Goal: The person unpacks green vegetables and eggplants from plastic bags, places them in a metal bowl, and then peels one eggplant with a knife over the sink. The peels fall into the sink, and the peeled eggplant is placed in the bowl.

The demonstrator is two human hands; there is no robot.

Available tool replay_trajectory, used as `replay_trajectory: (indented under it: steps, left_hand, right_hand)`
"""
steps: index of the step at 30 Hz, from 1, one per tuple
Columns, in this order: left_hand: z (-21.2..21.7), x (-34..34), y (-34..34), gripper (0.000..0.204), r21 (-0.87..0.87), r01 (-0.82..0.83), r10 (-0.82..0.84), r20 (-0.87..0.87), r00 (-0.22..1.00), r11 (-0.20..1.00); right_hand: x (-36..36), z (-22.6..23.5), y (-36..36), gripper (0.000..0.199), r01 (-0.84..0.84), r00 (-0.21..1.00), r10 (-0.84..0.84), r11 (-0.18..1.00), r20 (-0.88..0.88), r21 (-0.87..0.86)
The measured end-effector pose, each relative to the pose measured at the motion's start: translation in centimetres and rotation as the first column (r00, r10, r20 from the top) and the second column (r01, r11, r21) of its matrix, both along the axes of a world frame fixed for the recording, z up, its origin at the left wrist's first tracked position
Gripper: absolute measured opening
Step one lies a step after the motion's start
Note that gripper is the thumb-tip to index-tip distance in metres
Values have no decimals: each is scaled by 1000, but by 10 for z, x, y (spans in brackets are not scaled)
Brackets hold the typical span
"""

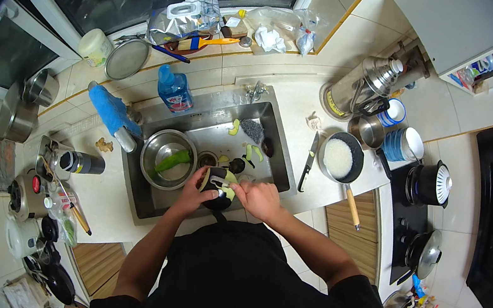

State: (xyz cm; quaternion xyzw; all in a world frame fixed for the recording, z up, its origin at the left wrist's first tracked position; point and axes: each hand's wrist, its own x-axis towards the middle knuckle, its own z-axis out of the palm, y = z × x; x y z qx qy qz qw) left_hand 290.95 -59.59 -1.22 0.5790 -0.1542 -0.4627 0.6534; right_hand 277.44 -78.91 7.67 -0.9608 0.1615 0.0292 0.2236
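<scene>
Both our hands meet on a dark purple, partly peeled aubergine (218,191) over the steel sink (278,152).
Our left hand (193,194) cups it; our right hand (260,199) has its grip pressed around something we cannot make out, beside a round steel bowl (168,158).

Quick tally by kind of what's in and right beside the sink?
Dark purple eggplant held in both hands: 1
Round steel bowl: 1
Black-handled kitchen knife: 1
Blue dish-soap bottle: 1
Long-handled saucepan of white rice: 1
Total: 5
</scene>
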Motion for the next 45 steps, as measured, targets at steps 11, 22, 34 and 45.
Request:
replay_trajectory:
  steps: [11, 22, 34, 45]
  left_hand:
    - [-10, 9, 6, 97, 76, 79, -92, 178, 980, 994]
    - [7, 8, 1, 102, 137, 154, -190, 319, 929, 979]
    - [54, 7, -5, 133, 265, 183, -297, 500, 814, 947]
    - [78, 3, -9, 126, 202, 253, -319, 715, 622, 946]
  right_hand:
    - [-8, -26, -23, 61, 95, 987, -73, 982, -141, 163]
    - [2, -39, -12, 56, -15, 992, 13, 1000, -122, -17]
    - [-8, 5, -7, 55, -65, 998, 67, 993, -20, 96]
    - [-7, -88, -15, 58, 503, 836, -298, 83, -460, 860]
